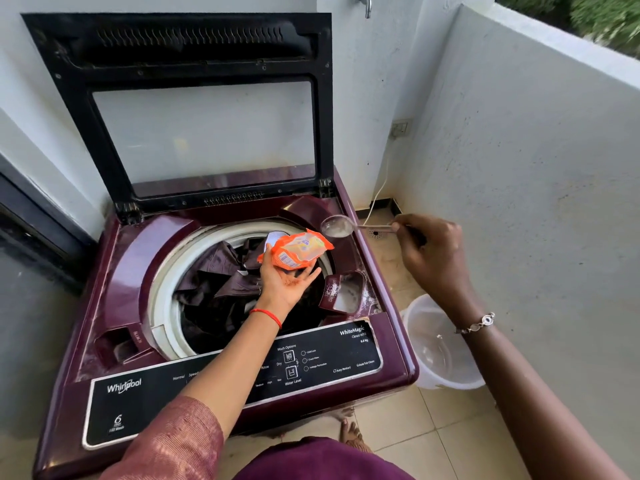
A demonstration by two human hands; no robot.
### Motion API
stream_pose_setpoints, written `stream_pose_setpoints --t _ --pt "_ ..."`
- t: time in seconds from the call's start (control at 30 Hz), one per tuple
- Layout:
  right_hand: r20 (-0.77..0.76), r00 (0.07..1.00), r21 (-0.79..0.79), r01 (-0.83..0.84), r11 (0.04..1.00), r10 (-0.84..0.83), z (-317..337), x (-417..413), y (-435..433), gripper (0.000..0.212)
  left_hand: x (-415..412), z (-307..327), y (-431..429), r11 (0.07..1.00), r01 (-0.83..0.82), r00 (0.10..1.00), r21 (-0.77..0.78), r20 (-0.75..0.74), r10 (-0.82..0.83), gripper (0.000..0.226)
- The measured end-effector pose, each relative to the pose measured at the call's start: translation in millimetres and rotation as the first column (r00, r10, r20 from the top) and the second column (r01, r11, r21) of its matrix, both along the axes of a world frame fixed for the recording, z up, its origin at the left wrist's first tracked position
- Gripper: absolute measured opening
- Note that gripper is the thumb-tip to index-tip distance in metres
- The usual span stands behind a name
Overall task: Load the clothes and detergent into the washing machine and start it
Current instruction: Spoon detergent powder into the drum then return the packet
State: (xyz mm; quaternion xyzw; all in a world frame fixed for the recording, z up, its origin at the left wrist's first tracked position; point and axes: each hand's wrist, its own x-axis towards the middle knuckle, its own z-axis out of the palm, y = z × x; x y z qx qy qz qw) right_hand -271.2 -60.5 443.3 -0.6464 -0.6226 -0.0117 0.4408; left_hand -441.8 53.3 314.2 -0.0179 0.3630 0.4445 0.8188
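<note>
Both hands are busy at the frame center: the left hand [289,278] cradles the orange detergent packet [296,249] above the clothes [221,275] in the drum, while the right hand [429,249] pinches a spoon [337,226], probably for dosing powder into the dispenser tray [346,292].

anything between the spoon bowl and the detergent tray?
Head view: nothing in between. The spoon in the right hand hovers above the maroon deck, which runs bare down to the detergent tray; the orange packet sits left.
</note>
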Motion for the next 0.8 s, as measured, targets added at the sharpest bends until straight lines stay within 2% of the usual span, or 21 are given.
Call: stream_pose_setpoints --t 0.1,0.17,0.23,0.27,0.33,0.37,0.43,0.47,0.53,0.57,0.63,0.7,0.73,0.8 --pt "0.177 0.974 -0.086 -0.124 0.988 0.138 -13 -14 11 0.014 3 5 -1 1.0 0.0 1.0 0.009 0.0 0.0 0.062" --pt "0.313 0.931 -0.16 -0.141 0.977 0.186 -24 -26 17 0.016 5 9 -1 1.0 0.008 1.0 0.017 -0.001 -0.008 0.061" --pt "0.441 0.868 -0.215 -0.143 0.966 0.227 -33 -37 20 0.009 6 13 -2 0.999 0.015 1.0 0.029 -0.012 -0.015 0.056" --pt "0.481 0.842 -0.236 -0.142 0.961 0.242 -36 -43 22 0.005 6 16 -3 0.999 0.015 1.0 0.039 -0.013 -0.014 0.05" --pt "0.525 0.813 -0.266 -0.125 0.956 0.252 -43 -51 25 0.015 6 21 -4 0.998 0.023 1.0 0.057 -0.017 -0.022 0.042" --pt "0.502 0.833 -0.272 -0.103 0.957 0.232 -46 -55 27 0.016 5 23 -4 0.997 0.031 0.999 0.067 -0.029 -0.03 0.041" --pt "0.336 0.929 -0.289 -0.056 0.956 0.155 -51 -61 31 0.007 4 26 -5 0.996 0.041 0.998 0.085 -0.056 -0.036 0.04" --pt "0.222 0.97 -0.292 -0.033 0.956 0.101 -55 -62 33 0.01 4 25 -4 0.995 0.04 0.997 0.09 -0.063 -0.035 0.042" --pt "-0.039 0.999 -0.31 -0.028 0.95 0.016 -58 -61 35 0.016 3 22 -1 0.994 0.044 0.997 0.101 -0.067 -0.037 0.046" --pt "-0.181 0.983 -0.324 -0.035 0.945 -0.025 -56 -61 35 0.018 2 21 0 0.993 0.051 0.996 0.111 -0.074 -0.043 0.048" --pt "-0.486 0.868 -0.368 -0.094 0.925 -0.105 -53 -63 33 0.021 1 21 0 0.989 0.066 0.994 0.129 -0.092 -0.054 0.055" --pt "-0.76 0.621 -0.384 -0.193 0.903 -0.19 -52 -65 31 0.022 1 23 0 0.991 0.051 0.994 0.128 -0.107 -0.038 0.063" --pt "-0.832 0.507 -0.38 -0.226 0.897 -0.225 -51 -65 30 0.021 1 24 0 0.992 0.044 0.994 0.118 -0.109 -0.031 0.063" --pt "-0.893 0.358 -0.374 -0.256 0.891 -0.272 -48 -62 28 0.022 1 25 1 0.994 0.041 0.992 0.105 -0.126 -0.028 0.051"
